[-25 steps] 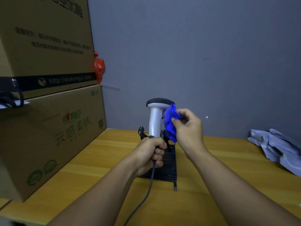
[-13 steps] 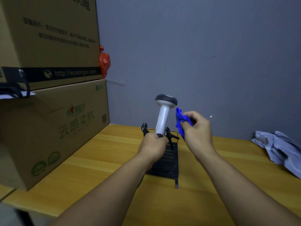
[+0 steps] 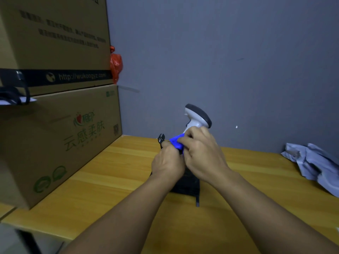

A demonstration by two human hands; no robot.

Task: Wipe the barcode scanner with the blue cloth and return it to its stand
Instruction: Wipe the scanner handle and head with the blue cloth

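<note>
The white barcode scanner (image 3: 196, 118) with a dark head is held up over the table, tilted to the right. My left hand (image 3: 167, 163) is closed around the bottom of its handle. My right hand (image 3: 200, 153) presses the blue cloth (image 3: 176, 142) against the handle just above the left hand; most of the cloth is hidden under the fingers. The black stand (image 3: 187, 186) lies on the wooden table below both hands, with one of its black clips (image 3: 161, 139) showing to the left of the cloth.
Two stacked cardboard boxes (image 3: 60, 125) fill the left side of the wooden table (image 3: 113, 180). A red bag (image 3: 116, 64) hangs behind them by the grey wall. A crumpled grey cloth (image 3: 315, 162) lies at the right edge.
The scanner has tilted to the right. My right hand has moved the blue cloth down from beside the head to the handle, close against my left hand.
</note>
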